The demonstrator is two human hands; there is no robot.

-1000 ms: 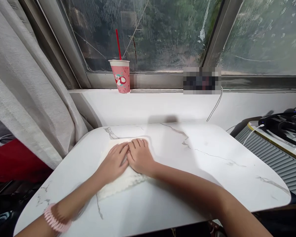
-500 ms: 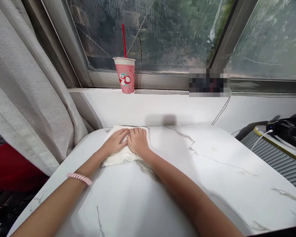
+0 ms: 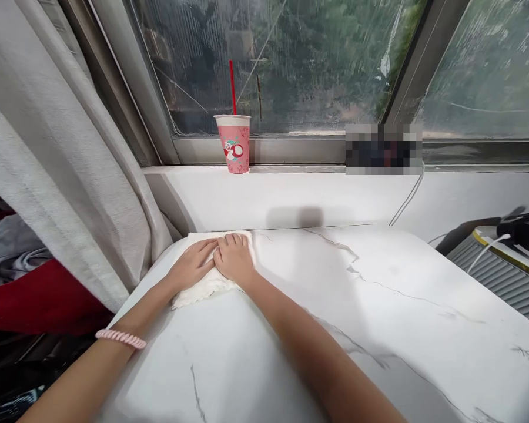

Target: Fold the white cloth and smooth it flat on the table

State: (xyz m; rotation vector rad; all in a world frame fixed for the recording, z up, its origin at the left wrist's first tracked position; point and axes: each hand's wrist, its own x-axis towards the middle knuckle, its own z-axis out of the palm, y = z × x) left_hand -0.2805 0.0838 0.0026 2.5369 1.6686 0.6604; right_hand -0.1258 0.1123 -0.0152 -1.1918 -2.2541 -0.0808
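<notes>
A white cloth (image 3: 205, 289) lies spread on the white marbled table (image 3: 264, 352), close to its far left edge. My left hand (image 3: 191, 265) rests flat on the cloth with its fingers stretched out. Beside it, my right hand (image 3: 234, 257) presses on the same cloth, fingers extended and touching or partly over the left fingertips. A pink coil band (image 3: 120, 338) circles my left wrist. The part of the cloth under both palms is hidden.
On the window ledge stands a pink paper cup (image 3: 235, 147) with a red straw (image 3: 232, 87). A blurred-out object (image 3: 383, 150) with a cable sits to its right. A curtain (image 3: 66, 147) hangs at the left. At the right is a grey ribbed unit (image 3: 494, 276) with cables.
Both hands and the cloth have slid left along the table toward its left edge. The view has shifted slightly, so the cup and window appear further right and lower.
</notes>
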